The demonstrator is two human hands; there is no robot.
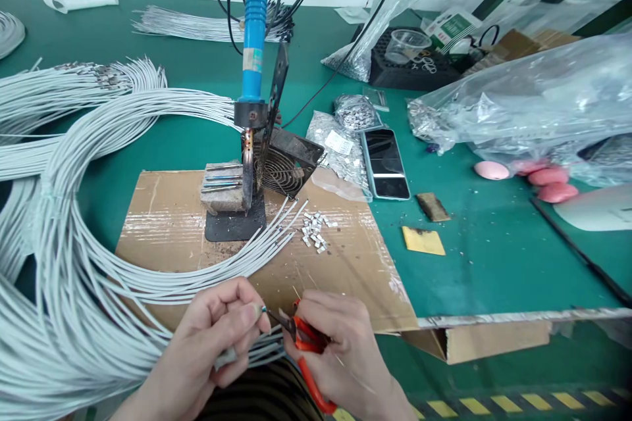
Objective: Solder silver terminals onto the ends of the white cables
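Large coiled bundle of pale grey cables (64,329) at left, ends over flat brown cardboard sheet (345,263); right hand (343,335) fingers wrapped round orange-handled metal snips (310,342), blades pointing left; left hand (220,332) thumb and index pinching thin blue-green-tipped wire (264,309), tip just past fingertips, beside blades, contact unclear

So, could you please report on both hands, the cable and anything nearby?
Left hand pinching cable end. Right hand holding orange-handled scissors, blades at cable end. Blue-handled tool on stand beyond, apart from both hands.
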